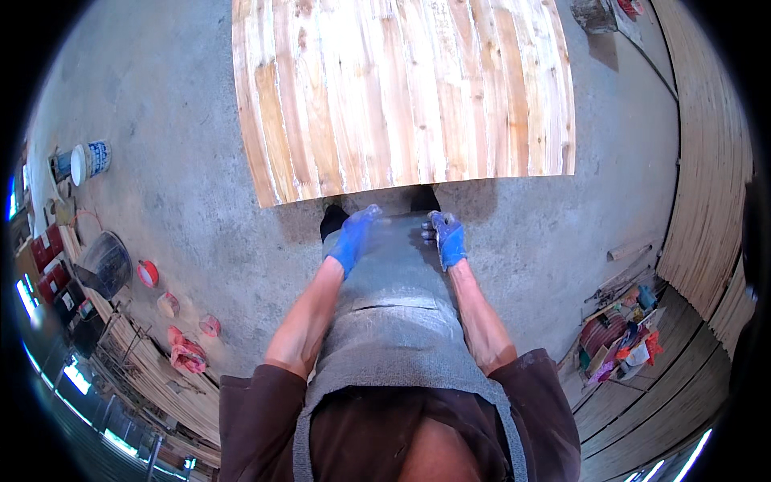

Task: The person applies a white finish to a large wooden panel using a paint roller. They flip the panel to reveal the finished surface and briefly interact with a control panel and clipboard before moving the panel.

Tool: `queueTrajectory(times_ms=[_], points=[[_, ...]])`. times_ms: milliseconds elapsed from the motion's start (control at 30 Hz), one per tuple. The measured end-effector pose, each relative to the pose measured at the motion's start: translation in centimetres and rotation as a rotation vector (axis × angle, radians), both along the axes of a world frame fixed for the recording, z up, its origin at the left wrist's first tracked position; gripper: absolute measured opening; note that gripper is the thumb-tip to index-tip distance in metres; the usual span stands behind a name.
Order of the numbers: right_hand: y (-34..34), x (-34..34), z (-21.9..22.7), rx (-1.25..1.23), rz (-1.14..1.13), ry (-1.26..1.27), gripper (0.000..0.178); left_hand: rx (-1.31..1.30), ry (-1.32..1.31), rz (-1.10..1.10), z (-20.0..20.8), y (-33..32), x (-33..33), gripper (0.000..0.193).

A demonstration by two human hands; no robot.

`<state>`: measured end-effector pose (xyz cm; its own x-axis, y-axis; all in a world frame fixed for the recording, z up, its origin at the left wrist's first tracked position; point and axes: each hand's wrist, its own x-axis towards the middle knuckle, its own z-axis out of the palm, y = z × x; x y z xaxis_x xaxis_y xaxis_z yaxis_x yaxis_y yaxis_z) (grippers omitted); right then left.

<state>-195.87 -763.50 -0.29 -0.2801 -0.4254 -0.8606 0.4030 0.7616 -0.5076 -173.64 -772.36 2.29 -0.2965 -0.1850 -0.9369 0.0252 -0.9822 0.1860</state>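
My left hand point(353, 239), in a blue glove, is beside the left edge of the grey apron point(393, 277) that I wear. Its fingers stretch forward and look slightly blurred. At the apron's right edge is my right hand point(447, 239), also blue-gloved and smeared with pale residue. Its fingers are loosely bent and apart, with nothing visible in them. Just ahead of both hands lies a large wooden panel point(409, 104) made of joined strips, with whitish streaks along the seams. Neither hand touches it.
On the left of the concrete floor point(185, 185) are a white bucket point(88, 161), a dark tub point(105, 263), red-and-white rolls point(148, 273) and a red plastic bag point(186, 350). Stacked boards point(707, 153) line the right side, near a cluttered pile point(622, 345).
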Motion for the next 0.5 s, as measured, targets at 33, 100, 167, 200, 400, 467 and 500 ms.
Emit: queueTrajectory(times_ms=[33,100,167,200,400,467,500], points=[[-0.3,-0.1,0.9,-0.023,0.043,0.039,0.032,-0.006,-0.021,-0.011,0.0,1.1,1.3,0.037],[-2.5,-0.7,2.1,-0.076,0.123,0.115,0.033,-0.025,-0.065,-0.038,-0.6,2.5,4.4,0.035],[-5.4,-0.5,2.4,-0.089,0.04,0.096,0.034,0.049,-0.134,0.012,-0.3,3.0,7.7,0.033],[-7.1,-0.7,3.2,-0.048,0.043,0.068,0.035,0.089,-0.167,0.039,-0.2,3.3,9.5,0.033],[-9.0,0.1,1.5,0.067,0.047,0.083,0.035,0.084,-0.294,0.184,0.2,6.2,17.9,0.034],[-8.7,0.5,0.9,0.037,0.056,0.133,0.036,0.075,-0.295,0.219,0.4,6.7,19.2,0.035],[-8.6,0.7,0.6,0.012,0.056,0.163,0.037,0.069,-0.294,0.236,0.4,6.9,19.6,0.035]])
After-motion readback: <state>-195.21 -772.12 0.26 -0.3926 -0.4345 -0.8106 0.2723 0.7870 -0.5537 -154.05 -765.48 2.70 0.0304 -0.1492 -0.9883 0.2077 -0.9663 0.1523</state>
